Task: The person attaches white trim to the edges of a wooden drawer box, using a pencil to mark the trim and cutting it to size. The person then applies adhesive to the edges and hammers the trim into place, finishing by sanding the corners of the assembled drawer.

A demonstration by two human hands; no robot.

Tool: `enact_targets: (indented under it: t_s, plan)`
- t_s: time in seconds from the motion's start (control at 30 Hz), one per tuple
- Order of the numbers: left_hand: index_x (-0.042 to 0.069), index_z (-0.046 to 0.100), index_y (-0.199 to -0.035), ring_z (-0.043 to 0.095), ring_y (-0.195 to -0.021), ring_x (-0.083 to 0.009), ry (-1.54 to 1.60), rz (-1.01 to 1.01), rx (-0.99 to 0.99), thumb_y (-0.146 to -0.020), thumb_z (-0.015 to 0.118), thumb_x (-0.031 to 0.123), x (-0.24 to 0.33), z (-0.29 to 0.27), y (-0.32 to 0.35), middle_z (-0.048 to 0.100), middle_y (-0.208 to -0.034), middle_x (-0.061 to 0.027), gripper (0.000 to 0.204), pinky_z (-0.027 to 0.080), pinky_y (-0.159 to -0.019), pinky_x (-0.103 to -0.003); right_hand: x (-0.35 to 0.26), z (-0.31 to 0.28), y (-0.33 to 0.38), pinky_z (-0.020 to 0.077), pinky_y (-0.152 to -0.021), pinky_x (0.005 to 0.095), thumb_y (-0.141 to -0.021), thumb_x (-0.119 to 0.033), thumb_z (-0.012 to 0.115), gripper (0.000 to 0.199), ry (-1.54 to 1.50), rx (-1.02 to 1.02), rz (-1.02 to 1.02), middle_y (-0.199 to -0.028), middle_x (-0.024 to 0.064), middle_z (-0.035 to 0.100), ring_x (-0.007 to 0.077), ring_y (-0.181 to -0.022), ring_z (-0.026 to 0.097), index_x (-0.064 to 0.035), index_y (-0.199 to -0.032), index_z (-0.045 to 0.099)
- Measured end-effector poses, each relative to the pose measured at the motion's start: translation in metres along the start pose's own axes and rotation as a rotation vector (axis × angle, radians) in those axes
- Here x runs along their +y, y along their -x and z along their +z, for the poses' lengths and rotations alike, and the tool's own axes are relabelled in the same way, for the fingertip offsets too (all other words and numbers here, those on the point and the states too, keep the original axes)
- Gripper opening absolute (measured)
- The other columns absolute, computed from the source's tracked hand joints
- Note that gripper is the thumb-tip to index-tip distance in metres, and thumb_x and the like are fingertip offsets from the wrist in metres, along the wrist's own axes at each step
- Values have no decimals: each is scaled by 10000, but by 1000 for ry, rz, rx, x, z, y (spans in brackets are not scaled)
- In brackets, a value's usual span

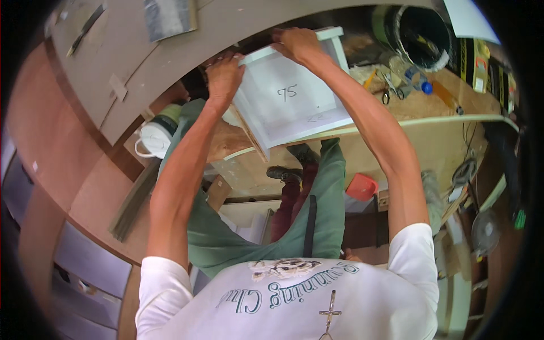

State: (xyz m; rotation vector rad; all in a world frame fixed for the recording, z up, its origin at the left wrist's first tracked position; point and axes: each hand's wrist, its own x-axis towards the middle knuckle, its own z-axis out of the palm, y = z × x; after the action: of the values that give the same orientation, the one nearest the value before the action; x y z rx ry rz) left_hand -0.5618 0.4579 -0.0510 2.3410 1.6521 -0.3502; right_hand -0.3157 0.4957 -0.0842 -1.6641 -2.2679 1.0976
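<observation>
A shallow white drawer-like box (289, 105) with raised rims lies tilted on the wooden bench in front of me, with dark handwritten marks on its bottom panel. Its far left corner is gripped by my left hand (224, 80), fingers curled over the rim. My right hand (298, 45) holds the far rim further right, its fingertips partly hidden behind the edge. Along the box's left side runs a bare wooden strip (252, 130).
Scissors (390, 89), a clear bottle with a blue cap (426, 87) and a dark bucket (422, 37) stand or lie at the right. A white mug (153, 140) is at the left. A large board (124, 62) spans the far left. Below the bench is a red scoop-like object (361, 186).
</observation>
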Motion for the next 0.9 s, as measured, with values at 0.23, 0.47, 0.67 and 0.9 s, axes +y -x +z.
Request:
enact_targets:
  t_s: [0.23,0.47,0.67,0.9]
  plan:
    - [172,520,-1477,506,-1348,-287,-81,-9,207,-834,676,168,14,-4,15,533,-1447,-110,662,300,-1183,-579,41,-14,15,480,-1007,528,-926,-396,687,412,160,80,-53,-1293,109,698,358,-1169,650,-119,-1230,720]
    - [166,546,-1459,511,-1367,-301,311,-113,118,-838,725,175,49,-65,86,549,-1439,-102,647,272,-1195,-621,35,-36,34,465,-963,577,-925,-399,690,402,288,56,-89,-1201,131,702,383,-1150,637,-116,-1210,673]
    - [164,618,-1392,609,-1245,-309,330,-117,-11,-865,736,315,0,-167,168,628,-1317,-115,561,426,-1087,-545,65,-59,61,460,-1004,565,-916,-387,700,507,365,205,-223,-1379,138,619,375,-1219,614,-162,-1363,618]
    - [108,660,-1298,664,-1063,-365,475,-437,49,-876,729,356,-29,-219,318,685,-1190,-138,494,499,-984,-521,48,-58,177,465,-1032,483,-926,-254,711,467,61,42,-151,-1313,202,632,416,-1216,585,-40,-1329,611]
